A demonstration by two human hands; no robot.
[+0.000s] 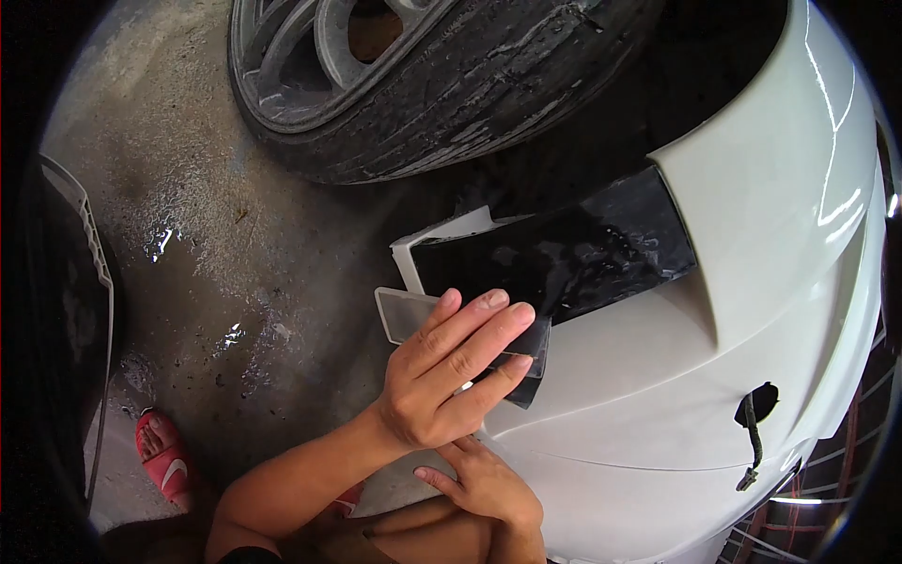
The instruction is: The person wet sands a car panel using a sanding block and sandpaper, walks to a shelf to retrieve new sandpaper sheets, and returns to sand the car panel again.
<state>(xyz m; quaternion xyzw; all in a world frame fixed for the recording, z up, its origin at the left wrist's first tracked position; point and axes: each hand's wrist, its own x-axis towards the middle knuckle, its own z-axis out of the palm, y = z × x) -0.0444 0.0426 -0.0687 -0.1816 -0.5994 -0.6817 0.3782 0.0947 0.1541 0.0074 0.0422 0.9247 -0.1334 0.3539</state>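
Observation:
My left hand [451,367] is laid over a flat, translucent grey plastic piece [402,317] with a pale rim. Its fingers rest across the top of the piece, and the thumb is hidden. Just beyond the fingertips is a glossy black panel [583,244] with whitish smears, set in the white car bumper [648,414]. Below the left wrist is my right hand [489,484], near the bumper's edge. Its thumb stands apart from the fingers, whose tips are hidden behind the left hand.
A worn tyre on a grey wheel rim [423,103] lies at the top. A black cable [753,437] hangs from a hole in the bumper. The concrete floor [207,235] has wet patches. A dark panel [80,310] edges the left, near a red sandal [167,470].

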